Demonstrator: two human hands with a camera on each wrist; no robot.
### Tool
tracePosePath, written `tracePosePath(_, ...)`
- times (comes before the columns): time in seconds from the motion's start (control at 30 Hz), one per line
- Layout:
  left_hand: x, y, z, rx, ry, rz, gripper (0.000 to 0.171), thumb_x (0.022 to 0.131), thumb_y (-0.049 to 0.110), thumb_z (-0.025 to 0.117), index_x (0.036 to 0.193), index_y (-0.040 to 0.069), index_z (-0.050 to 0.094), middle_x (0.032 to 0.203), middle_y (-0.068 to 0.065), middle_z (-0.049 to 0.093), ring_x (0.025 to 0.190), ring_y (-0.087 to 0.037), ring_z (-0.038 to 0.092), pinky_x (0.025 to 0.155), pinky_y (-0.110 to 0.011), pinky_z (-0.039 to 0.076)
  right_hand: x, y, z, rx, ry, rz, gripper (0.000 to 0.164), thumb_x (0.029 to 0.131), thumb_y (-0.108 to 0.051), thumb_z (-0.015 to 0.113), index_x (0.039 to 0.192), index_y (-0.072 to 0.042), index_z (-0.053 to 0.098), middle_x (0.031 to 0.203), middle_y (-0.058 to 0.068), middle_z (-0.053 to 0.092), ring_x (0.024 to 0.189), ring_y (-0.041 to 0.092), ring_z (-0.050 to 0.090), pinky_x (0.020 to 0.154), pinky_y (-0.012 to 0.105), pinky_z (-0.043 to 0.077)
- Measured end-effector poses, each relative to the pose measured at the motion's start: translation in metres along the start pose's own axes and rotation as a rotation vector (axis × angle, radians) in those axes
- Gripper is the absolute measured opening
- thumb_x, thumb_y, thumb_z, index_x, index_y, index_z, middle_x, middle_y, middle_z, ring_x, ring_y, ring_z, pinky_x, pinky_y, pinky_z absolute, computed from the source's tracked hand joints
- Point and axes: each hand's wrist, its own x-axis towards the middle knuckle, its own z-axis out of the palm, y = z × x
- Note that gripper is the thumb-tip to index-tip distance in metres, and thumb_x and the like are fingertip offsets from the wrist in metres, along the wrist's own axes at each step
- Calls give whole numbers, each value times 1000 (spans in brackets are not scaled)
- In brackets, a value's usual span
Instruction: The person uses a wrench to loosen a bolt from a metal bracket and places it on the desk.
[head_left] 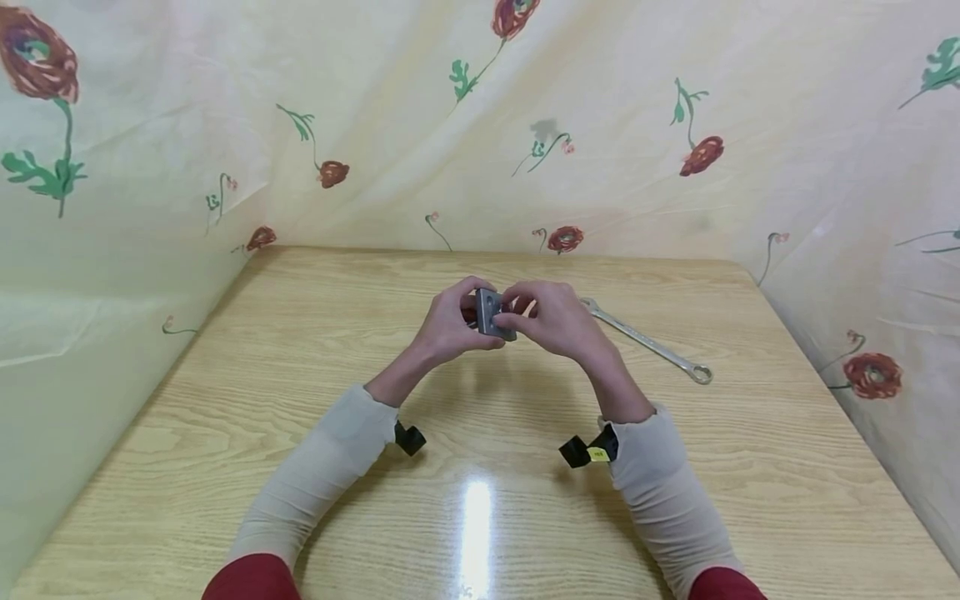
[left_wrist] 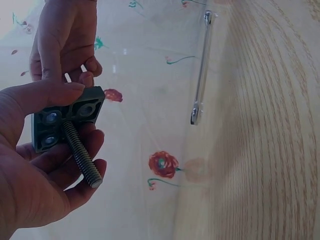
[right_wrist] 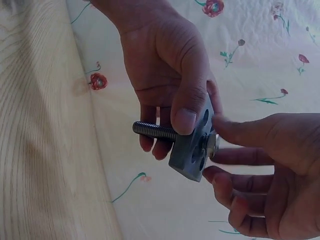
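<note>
My left hand (head_left: pixel 447 323) grips a square dark grey plate (head_left: pixel 490 315) with several holes, thumb on one edge and fingers on the opposite one. Through the plate runs a bolt, its threaded shank (left_wrist: pixel 82 157) sticking out on one side. On the other side, in the right wrist view, the hex head (right_wrist: pixel 212 145) shows close to the plate's face. My right hand (head_left: pixel 557 318) has its thumb and index finger at that head, pinching it, while its other fingers are loosely bent. Both hands are above the table.
A combination wrench (head_left: pixel 648 340) lies on the wooden table (head_left: pixel 225 433), right of my hands. Flower-printed cloth (head_left: pixel 390 125) hangs behind the table and along its sides. Small black cameras (head_left: pixel 588 450) sit on both wrists.
</note>
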Motion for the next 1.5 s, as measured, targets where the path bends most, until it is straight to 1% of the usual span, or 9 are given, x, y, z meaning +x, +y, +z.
tracePosePath(0.1, 0, 0, 0, -2, 2, 1, 59, 71, 0, 84, 123, 4, 57, 109, -24, 73, 100, -32, 71, 96, -50, 56, 1, -1, 1, -10, 9, 32, 25, 93, -31, 71, 105, -10, 76, 92, 8, 75, 77, 22, 67, 62, 30, 51)
tracePosePath(0.2, 0, -1, 0, 8, 3, -3, 59, 71, 0, 85, 123, 5, 58, 109, -24, 73, 100, -31, 72, 95, -47, 57, 1, -1, 2, -11, 8, 22, 22, 94, -29, 70, 101, -9, 76, 91, 7, 76, 75, 20, 65, 61, 28, 49)
tracePosePath(0.4, 1, -2, -1, 16, 0, -8, 60, 71, 1, 85, 125, 5, 58, 110, -23, 73, 101, -31, 71, 94, -45, 57, 1, 0, 1, 7, -4, -30, 21, 91, -17, 73, 110, -7, 74, 91, 9, 74, 72, 21, 65, 62, 29, 50)
tracePosePath(0.63, 1, -1, -2, 4, 2, -15, 60, 72, 1, 85, 125, 6, 58, 109, -23, 73, 99, -30, 71, 94, -44, 58, 2, 1, 2, 6, 16, 11, 23, 93, -28, 72, 105, -9, 75, 91, 8, 75, 73, 20, 65, 61, 28, 50)
tracePosePath(0.77, 1, -1, -1, 4, 0, -17, 60, 71, 1, 85, 124, 5, 58, 109, -23, 73, 100, -31, 71, 94, -45, 57, 2, 0, 2, 3, 9, -17, 19, 91, -20, 73, 106, -7, 75, 91, 8, 74, 71, 20, 63, 61, 28, 49)
tracePosePath(0.87, 1, -1, -1, -2, 0, -17, 60, 71, 0, 85, 124, 5, 58, 109, -24, 73, 100, -31, 71, 95, -47, 57, 1, 0, 1, 10, -2, -42, 23, 90, -14, 74, 111, -6, 74, 93, 10, 74, 71, 21, 64, 61, 29, 50)
tracePosePath(1.1, 1, -1, 0, 0, -1, -8, 60, 71, 1, 85, 124, 5, 58, 109, -23, 73, 99, -30, 71, 95, -45, 57, 1, 0, 1, 17, 14, -12, 22, 93, -27, 72, 105, -8, 75, 92, 8, 74, 73, 20, 65, 62, 29, 50)
tracePosePath(1.33, 1, -1, 1, 11, -9, 0, 59, 71, 1, 85, 124, 5, 59, 107, -22, 73, 97, -29, 72, 92, -40, 58, 0, 1, 0, -2, 8, -94, 22, 90, -13, 74, 110, -5, 74, 101, 12, 75, 77, 22, 66, 68, 34, 54)
tracePosePath(1.5, 1, -1, 0, 6, -5, 1, 59, 71, 1, 85, 124, 5, 58, 108, -23, 73, 98, -30, 71, 94, -45, 57, 0, 1, 1, 17, 4, -24, 22, 92, -24, 72, 107, -8, 75, 95, 8, 74, 76, 22, 64, 66, 31, 52)
